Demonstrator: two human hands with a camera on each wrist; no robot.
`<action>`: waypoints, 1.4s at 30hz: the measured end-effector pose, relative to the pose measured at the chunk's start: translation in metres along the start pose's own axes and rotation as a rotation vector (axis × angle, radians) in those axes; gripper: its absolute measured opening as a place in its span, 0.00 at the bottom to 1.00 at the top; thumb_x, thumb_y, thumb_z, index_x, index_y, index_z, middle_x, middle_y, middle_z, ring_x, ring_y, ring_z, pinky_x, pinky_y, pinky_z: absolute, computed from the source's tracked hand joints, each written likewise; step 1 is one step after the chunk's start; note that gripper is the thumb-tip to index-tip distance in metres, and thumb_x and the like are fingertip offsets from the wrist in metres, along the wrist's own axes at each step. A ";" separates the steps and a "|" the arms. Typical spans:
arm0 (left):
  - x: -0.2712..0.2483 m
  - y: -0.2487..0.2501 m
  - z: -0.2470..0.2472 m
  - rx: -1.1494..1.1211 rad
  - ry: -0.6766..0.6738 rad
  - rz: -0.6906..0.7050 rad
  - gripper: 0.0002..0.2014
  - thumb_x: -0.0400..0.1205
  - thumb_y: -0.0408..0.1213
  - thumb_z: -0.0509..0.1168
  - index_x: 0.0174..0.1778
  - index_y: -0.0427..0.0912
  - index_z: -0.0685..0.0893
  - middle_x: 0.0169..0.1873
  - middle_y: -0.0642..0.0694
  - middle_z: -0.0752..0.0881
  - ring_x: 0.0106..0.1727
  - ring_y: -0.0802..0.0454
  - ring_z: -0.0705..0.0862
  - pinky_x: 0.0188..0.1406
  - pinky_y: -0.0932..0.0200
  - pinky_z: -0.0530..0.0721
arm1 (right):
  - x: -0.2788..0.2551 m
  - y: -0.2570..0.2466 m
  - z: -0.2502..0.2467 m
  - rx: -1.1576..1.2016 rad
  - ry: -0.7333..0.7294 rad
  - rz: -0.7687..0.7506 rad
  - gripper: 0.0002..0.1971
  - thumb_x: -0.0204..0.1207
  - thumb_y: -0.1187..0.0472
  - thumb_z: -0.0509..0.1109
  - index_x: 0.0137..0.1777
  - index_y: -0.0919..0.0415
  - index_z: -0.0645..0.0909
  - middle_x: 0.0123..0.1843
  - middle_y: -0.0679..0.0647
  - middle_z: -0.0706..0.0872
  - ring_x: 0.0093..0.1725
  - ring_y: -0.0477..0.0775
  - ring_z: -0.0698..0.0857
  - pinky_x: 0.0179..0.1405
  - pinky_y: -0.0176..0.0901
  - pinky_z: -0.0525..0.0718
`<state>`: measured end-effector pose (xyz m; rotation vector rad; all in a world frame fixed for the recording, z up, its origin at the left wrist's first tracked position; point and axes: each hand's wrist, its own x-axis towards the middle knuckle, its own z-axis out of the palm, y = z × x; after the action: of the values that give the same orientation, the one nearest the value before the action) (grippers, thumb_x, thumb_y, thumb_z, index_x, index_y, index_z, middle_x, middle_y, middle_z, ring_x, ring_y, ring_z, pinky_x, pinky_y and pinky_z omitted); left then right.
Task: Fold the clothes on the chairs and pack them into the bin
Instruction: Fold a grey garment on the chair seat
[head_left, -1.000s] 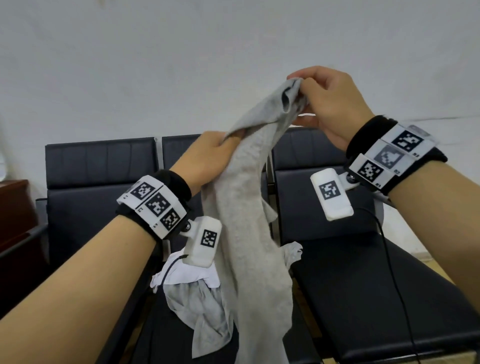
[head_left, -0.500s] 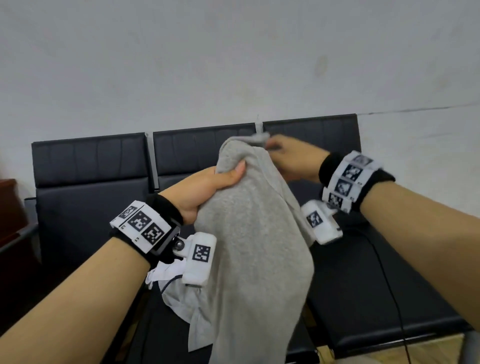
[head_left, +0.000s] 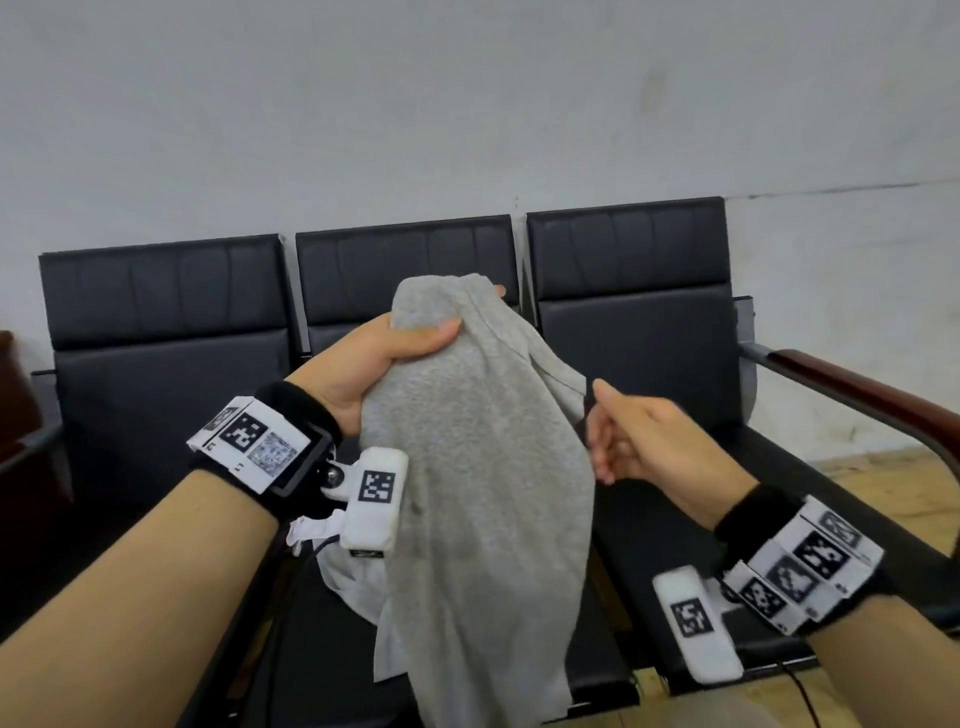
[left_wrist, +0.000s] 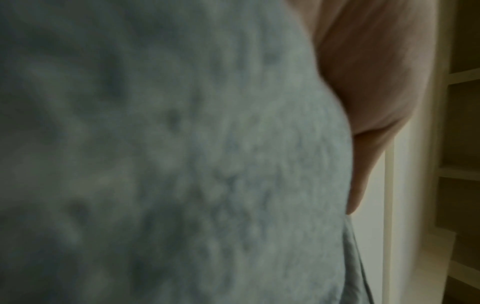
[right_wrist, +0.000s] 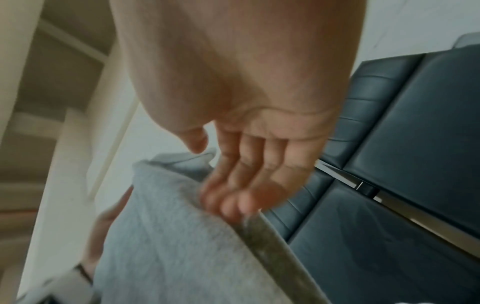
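Note:
A grey knitted garment (head_left: 483, 467) hangs doubled over my left hand (head_left: 384, 348), which grips its top fold with the thumb across the front; the cloth fills the left wrist view as a grey garment (left_wrist: 168, 154). My right hand (head_left: 639, 436) hovers just right of the cloth with fingers loosely bent, holding nothing; in the right wrist view its fingertips (right_wrist: 233, 203) are at the edge of the grey garment (right_wrist: 161, 236). A white and pale grey garment (head_left: 348, 577) lies crumpled on the middle chair seat behind the hanging cloth. No bin shows.
Three black chairs (head_left: 634, 312) stand joined in a row against a grey wall. A wooden armrest (head_left: 857, 389) closes the right end. The right seat (head_left: 810, 499) is bare apart from a black cable. Dark furniture sits at far left.
My right hand let go of the garment's top and dropped down to the right. The left hand now holds the doubled cloth alone, lower than a second ago.

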<state>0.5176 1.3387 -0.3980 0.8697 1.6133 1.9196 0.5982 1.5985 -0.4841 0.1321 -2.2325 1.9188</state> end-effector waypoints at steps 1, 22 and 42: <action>0.001 -0.001 -0.001 0.006 -0.002 -0.005 0.22 0.87 0.37 0.63 0.78 0.46 0.82 0.74 0.38 0.84 0.74 0.39 0.84 0.71 0.45 0.86 | -0.004 0.000 0.005 -0.080 -0.077 0.046 0.29 0.87 0.38 0.58 0.44 0.63 0.88 0.39 0.58 0.91 0.39 0.57 0.89 0.43 0.47 0.89; 0.009 -0.017 -0.033 0.123 0.091 0.009 0.23 0.86 0.34 0.63 0.79 0.50 0.80 0.71 0.41 0.87 0.71 0.41 0.86 0.66 0.48 0.88 | 0.033 0.009 0.013 0.339 0.108 -0.297 0.07 0.80 0.69 0.73 0.54 0.60 0.87 0.49 0.55 0.88 0.52 0.53 0.87 0.61 0.52 0.86; 0.019 -0.027 -0.040 0.164 0.153 -0.164 0.22 0.85 0.38 0.70 0.77 0.42 0.82 0.70 0.37 0.87 0.70 0.40 0.87 0.71 0.43 0.86 | 0.042 0.047 0.042 0.495 -0.211 0.126 0.22 0.85 0.58 0.68 0.77 0.65 0.79 0.72 0.59 0.87 0.73 0.60 0.85 0.74 0.58 0.81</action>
<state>0.4747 1.3307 -0.4252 0.6420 1.8923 1.7963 0.5441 1.5670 -0.5272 0.2808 -1.8651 2.6018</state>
